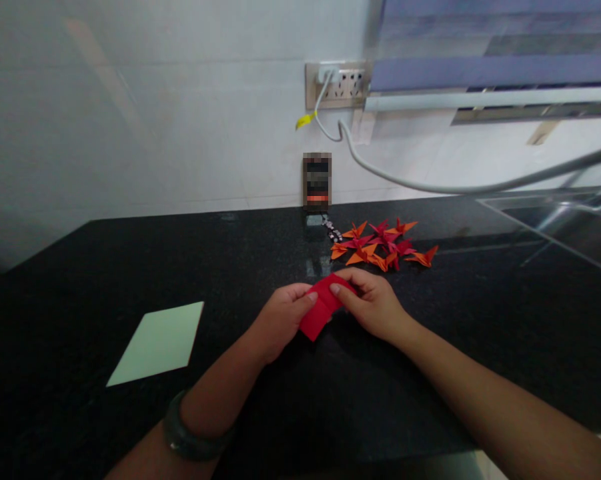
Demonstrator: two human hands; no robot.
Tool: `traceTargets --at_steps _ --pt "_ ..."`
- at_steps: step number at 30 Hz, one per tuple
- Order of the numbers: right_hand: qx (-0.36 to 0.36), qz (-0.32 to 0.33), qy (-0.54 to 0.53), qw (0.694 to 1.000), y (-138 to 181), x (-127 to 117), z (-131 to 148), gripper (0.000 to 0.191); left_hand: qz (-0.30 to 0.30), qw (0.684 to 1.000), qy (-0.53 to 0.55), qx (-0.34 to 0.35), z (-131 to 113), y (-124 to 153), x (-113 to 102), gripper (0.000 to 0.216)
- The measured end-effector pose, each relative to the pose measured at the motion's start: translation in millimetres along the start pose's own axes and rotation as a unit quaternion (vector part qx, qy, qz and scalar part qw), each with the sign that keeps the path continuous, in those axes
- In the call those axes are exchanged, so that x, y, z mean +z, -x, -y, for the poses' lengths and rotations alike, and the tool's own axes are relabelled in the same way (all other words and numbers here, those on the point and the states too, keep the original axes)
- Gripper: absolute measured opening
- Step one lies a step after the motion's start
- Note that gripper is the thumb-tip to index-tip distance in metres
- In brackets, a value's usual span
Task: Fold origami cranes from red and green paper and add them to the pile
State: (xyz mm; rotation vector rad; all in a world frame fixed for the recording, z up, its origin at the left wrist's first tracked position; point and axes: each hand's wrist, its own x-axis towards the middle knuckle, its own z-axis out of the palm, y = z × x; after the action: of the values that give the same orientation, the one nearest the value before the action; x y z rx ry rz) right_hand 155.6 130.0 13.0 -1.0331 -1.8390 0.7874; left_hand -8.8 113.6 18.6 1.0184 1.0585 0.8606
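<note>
A folded piece of red paper point(320, 310) is held just above the black countertop point(430, 347), near its middle. My left hand point(280, 320) pinches its left side with fingers closed. My right hand point(373, 303) grips its upper right part, thumb on top. Behind the hands lies a cluster of several folded red and orange paper cranes point(383, 245). A pale green square sheet point(157, 343) lies flat to the left of my left arm, which wears a dark bracelet point(190, 437).
A small dark device point(317, 181) leans upright against the white wall at the counter's back edge. A wall socket point(337, 85) above it has a white cable point(430, 183) running off to the right. A sink edge point(555, 213) shows at far right.
</note>
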Motion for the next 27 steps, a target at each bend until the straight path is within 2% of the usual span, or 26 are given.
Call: traceTargets --at_steps 7,13,22,27 --pt "-0.129 0.037 0.011 0.991 -4.8 -9.2 1.8 0.023 0.028 0.997 0.069 -0.005 -5.8 1.2 -2.9 0.020" --pt "-0.188 0.081 0.016 0.979 -5.5 -14.8 -1.7 0.027 0.047 0.994 0.096 -0.028 -8.6 3.5 -4.6 0.022" --pt "-0.221 0.122 0.047 0.966 -6.4 -20.7 4.2 0.032 0.027 0.988 0.138 -0.071 -10.6 3.8 -5.5 0.015" --pt "-0.222 0.140 0.065 0.963 -5.1 -21.9 3.8 0.038 0.019 0.987 0.139 -0.078 -11.7 2.9 -4.3 0.018"
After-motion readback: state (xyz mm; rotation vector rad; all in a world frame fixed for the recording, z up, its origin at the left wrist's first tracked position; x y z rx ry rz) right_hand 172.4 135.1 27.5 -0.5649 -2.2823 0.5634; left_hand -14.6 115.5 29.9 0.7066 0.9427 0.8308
